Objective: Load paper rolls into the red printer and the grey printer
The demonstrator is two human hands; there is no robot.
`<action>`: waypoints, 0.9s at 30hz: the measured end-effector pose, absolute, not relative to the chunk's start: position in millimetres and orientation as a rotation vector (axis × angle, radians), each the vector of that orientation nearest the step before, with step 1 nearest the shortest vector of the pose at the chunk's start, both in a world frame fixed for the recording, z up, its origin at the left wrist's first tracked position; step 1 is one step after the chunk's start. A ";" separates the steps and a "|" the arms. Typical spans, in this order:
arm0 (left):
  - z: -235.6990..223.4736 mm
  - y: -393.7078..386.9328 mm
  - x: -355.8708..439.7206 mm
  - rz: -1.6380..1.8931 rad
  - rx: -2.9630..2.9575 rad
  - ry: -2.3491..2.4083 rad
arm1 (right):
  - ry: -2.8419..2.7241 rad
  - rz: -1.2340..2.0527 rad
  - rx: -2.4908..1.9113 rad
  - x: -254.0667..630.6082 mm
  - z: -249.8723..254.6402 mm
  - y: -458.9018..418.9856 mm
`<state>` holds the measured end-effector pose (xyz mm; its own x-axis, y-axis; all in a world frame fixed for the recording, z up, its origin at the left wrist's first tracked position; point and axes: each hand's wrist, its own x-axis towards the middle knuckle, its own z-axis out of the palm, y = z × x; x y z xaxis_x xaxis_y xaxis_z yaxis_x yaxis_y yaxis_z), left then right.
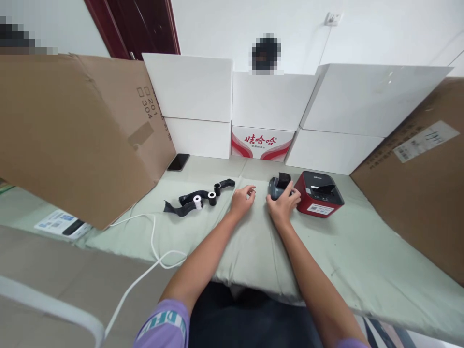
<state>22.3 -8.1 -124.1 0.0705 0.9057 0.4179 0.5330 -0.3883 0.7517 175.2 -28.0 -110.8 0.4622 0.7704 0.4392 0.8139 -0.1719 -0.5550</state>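
Note:
My right hand (283,203) rests on a small dark grey printer (278,187) with its lid up, fingers curled around its front. A red and black label printer (319,194) stands just right of it. My left hand (242,199) hovers over the pale green cloth, fingers loosely curled, holding nothing that I can see. Left of it lie a black ribbon strip (188,203) with a white roll (197,201) and two black spools (214,193).
White cartons (268,96) are stacked along the back wall. Big cardboard sheets stand at the left (72,130) and right (416,164). A black phone (178,162) lies near the left cardboard. A white cable (152,251) runs over the cloth's front edge.

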 end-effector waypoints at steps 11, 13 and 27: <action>-125.9 -1.5 6.5 0.910 1.891 1.464 | -1.622 -0.096 -1.654 136.1 -125.0 -83.5; -125.1 -1.0 3.1 0.930 1.858 1.449 | -1.644 -0.099 -1.642 133.5 -126.9 -84.2; -129.8 13.0 -4.0 1.041 1.502 1.179 | -1.202 0.610 -1.471 147.0 -122.3 -70.2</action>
<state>-4.0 13.0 -129.8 0.1804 0.9809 0.0722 0.1930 -0.1073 0.9753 147.0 -70.2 -122.3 0.3556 0.9056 0.2310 0.3484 0.1009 -0.9319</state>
